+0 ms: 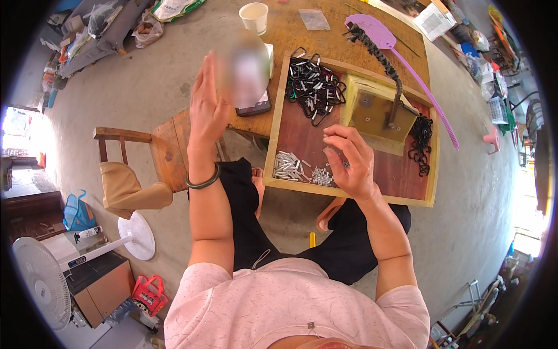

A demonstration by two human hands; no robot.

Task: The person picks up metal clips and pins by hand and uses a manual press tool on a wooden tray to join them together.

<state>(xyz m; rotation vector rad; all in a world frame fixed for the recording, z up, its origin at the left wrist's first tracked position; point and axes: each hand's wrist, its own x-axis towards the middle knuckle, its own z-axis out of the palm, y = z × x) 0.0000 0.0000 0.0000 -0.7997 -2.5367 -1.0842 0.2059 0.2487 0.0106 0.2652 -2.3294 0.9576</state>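
Observation:
My left hand [208, 107] is raised at the table's left edge with its fingers stretched out, and nothing shows in it. Beside its fingertips is a blurred patch; a dark, flat device [256, 106] shows partly below that. Over the wood-rimmed tray [349, 191] hovers my right hand [353, 161], fingers loosely bent and thumb apart, with nothing visible in it. Close to it lie small silver metal bits [321, 176] and a heap of silver pins [289, 166]. Farther back is a pile of black carabiners with silver parts [314, 87].
A yellowish block fixture [378, 116] with a wrapped lever [383, 61] stands in the tray. Black clips [421, 142] line its right side. A purple fly swatter [372, 30], paper cup [254, 17] and small plastic bag [314, 20] lie beyond. A wooden chair [168, 148] stands left.

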